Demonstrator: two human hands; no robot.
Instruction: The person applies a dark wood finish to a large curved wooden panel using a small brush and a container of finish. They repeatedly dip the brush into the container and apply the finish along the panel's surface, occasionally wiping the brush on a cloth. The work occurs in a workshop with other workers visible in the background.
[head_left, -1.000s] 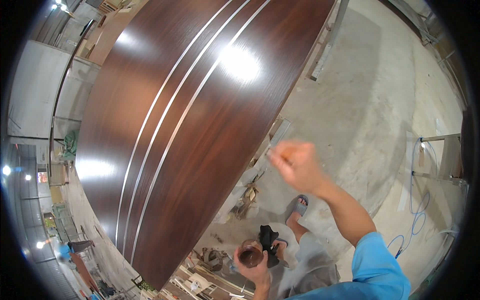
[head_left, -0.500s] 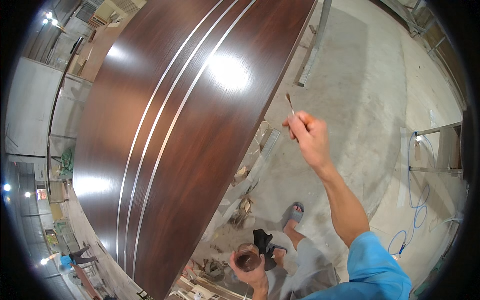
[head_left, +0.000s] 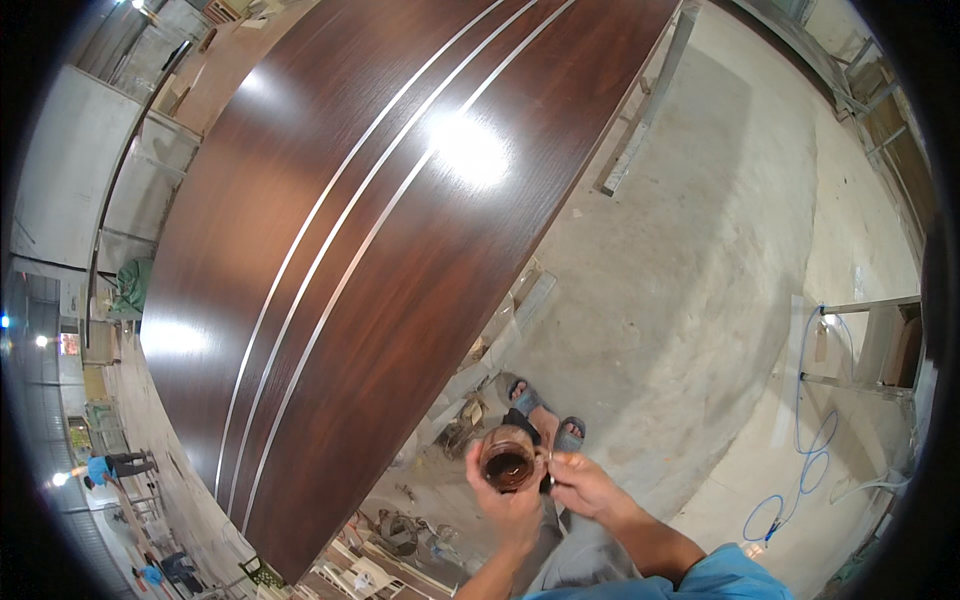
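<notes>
A dark brown wooden panel (head_left: 390, 330) with three thin pale inlaid strips running along it fills the left and middle of the view, its glossy face reflecting lamps. In front of my body, past the panel's right edge, my left hand (head_left: 508, 520) grips a small clear jar (head_left: 508, 462) of dark brown liquid. Close against the jar's right side is my right hand (head_left: 590, 487), its fingers pinched on a thin brush; the brush's bristle tip cannot be made out. Neither hand touches the panel.
Metal support bars (head_left: 650, 110) stick out beneath the panel's right edge. Scrap wood and debris (head_left: 380, 565) lie at the bottom. A blue hose (head_left: 815, 450) coils on the right floor. Another person (head_left: 115, 467) is far left.
My right hand, with the brush, has come down from beside the panel's edge to the jar. My left hand has lifted the jar slightly, and the view has shifted a little.
</notes>
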